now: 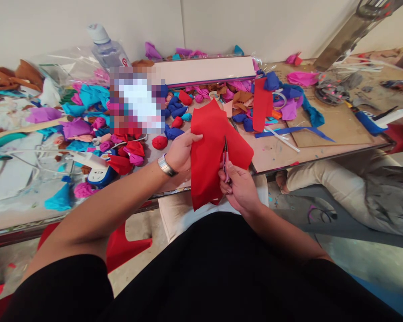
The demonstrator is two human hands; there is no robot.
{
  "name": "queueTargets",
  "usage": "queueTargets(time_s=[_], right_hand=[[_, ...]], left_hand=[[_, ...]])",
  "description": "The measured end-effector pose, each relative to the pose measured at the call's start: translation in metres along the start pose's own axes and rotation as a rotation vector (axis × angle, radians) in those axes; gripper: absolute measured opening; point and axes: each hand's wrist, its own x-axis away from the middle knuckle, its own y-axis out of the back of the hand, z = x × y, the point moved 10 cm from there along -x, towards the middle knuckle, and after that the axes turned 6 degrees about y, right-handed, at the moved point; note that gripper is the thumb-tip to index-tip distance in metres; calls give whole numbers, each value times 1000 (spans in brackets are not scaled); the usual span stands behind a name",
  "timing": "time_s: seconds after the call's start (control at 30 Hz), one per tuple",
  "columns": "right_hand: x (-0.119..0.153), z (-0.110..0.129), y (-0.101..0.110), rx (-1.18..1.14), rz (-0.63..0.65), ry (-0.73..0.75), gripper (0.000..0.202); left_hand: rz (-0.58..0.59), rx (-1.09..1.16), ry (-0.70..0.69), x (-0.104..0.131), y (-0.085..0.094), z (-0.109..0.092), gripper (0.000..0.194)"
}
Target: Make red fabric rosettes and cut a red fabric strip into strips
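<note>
A large sheet of red crepe paper or thin cloth (206,152) hangs at the table's front edge, above my lap. My left hand (183,151) pinches its left side, thumb on top and fingers behind it. In my right hand (238,183) are small scissors (225,158) with pinkish handles, the dark blades pointing away from me over the red sheet. The blades lie along a line in the middle of the sheet; how deep they cut, I cannot tell. A metal band is on my left wrist.
Colourful scraps and bundles (176,107) cover the table. A clear bottle (109,51) stands at the back left, beside a long pale box (208,69). Two blue-and-white power strips lie left and right, the left one (102,172) nearer. Another person's legs (335,181) show at right.
</note>
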Motion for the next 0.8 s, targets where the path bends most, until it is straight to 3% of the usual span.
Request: queueTargets(time_s=[0.1, 0.3, 0.8], right_hand=[[-1, -1, 1, -16, -8, -3, 55], [4, -1, 0, -35, -3, -17, 56], [4, -1, 0, -24, -8, -14, 52]], left_hand=[[2, 2, 0, 0, -1, 0, 47], [-24, 0, -38, 0, 2, -3, 36], [-15, 3, -17, -1, 3, -2, 41]])
